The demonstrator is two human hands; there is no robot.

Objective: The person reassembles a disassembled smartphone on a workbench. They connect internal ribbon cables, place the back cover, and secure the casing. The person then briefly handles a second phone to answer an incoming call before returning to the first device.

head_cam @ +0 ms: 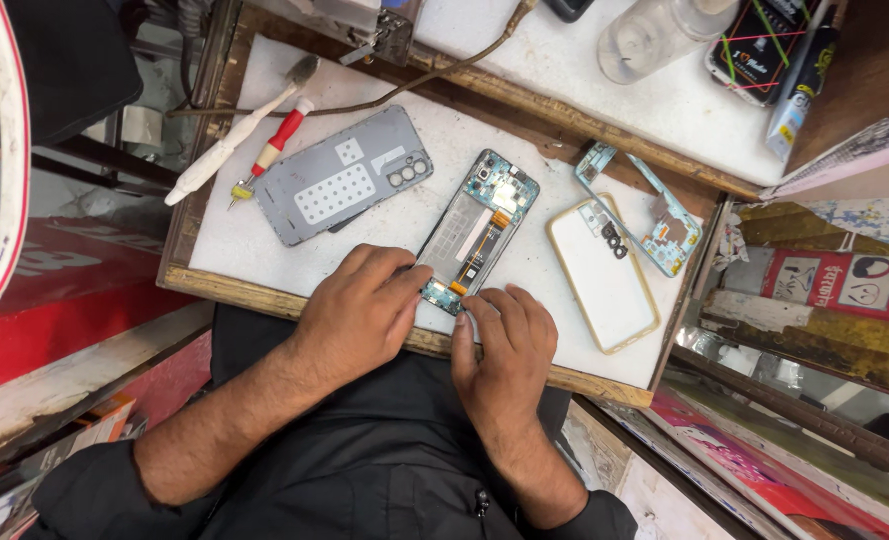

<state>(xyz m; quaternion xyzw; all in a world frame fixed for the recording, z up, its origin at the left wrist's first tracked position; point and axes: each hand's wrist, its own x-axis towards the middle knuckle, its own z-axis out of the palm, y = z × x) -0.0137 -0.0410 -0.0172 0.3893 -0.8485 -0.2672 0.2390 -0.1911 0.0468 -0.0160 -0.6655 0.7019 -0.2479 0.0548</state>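
Note:
An opened phone (476, 228) lies back-up on the white work board (264, 225), its circuit boards and flex cables bare. My left hand (359, 305) rests on the phone's lower left edge, fingers pressed against it. My right hand (504, 345) touches the phone's bottom end with its fingertips. The removed grey back cover (342, 175) lies to the upper left of the phone. Whether a small part sits under my fingers is hidden.
A clear phone case (604, 275) and a light blue inner frame (654, 215) lie to the right. A white brush (234, 130) and a red-handled screwdriver (269, 152) lie at the upper left. A plastic bottle (654, 35) and a cable (444, 70) are behind.

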